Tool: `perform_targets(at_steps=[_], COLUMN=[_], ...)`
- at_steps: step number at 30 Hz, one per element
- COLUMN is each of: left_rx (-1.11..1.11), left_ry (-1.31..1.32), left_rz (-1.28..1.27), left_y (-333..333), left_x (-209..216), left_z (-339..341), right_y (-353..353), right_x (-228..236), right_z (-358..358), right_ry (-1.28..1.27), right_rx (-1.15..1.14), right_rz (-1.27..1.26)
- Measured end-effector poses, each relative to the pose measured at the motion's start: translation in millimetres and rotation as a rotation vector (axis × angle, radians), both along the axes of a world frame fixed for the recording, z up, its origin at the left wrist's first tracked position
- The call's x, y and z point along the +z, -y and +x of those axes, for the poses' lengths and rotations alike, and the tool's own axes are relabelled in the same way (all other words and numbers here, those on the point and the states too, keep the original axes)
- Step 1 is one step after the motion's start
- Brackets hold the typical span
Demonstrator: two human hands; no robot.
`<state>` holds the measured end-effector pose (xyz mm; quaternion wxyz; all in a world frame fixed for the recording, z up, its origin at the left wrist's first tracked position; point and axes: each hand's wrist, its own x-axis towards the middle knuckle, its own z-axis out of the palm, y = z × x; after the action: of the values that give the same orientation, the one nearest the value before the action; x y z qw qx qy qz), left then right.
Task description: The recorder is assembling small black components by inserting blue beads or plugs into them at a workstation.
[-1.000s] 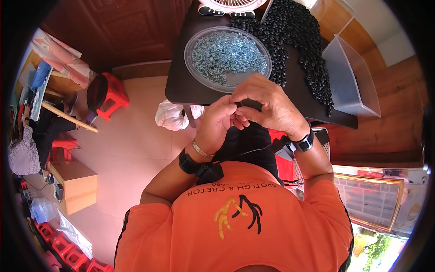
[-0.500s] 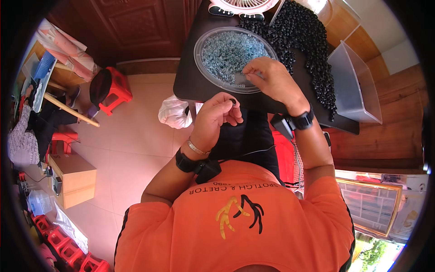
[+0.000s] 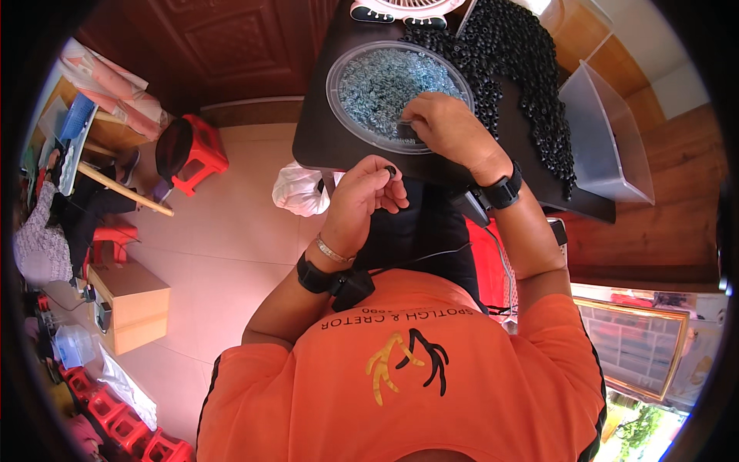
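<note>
In the head view, the right grip (image 3: 453, 128), beside the left a second ago, is now in the tub (image 3: 334, 94) of small clear pieces (image 3: 385, 86), fingers bunched low, any hold on one impossible to tell; so the two work apart, the left grip (image 3: 356, 198) pinching a small black piece (image 3: 390, 171) between thumb and forefinger. The near edge of the tabletop (image 3: 314, 137) runs between the grips, with open room around the left one, while a black heap (image 3: 531, 85) crowds the right one's far side.
</note>
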<state>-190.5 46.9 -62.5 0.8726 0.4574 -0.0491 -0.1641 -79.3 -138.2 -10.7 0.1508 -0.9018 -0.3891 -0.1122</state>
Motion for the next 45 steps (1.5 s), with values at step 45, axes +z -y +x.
perform_targets(at_steps=[45], left_rx=[-0.098], left_ry=[0.146], left_rz=[0.376], left_y=[38], left_x=[42], left_z=[21], right_y=[17], right_x=[31], right_z=[-71], right_ry=[-0.538], right_rx=[-0.136], right_rz=[0.740])
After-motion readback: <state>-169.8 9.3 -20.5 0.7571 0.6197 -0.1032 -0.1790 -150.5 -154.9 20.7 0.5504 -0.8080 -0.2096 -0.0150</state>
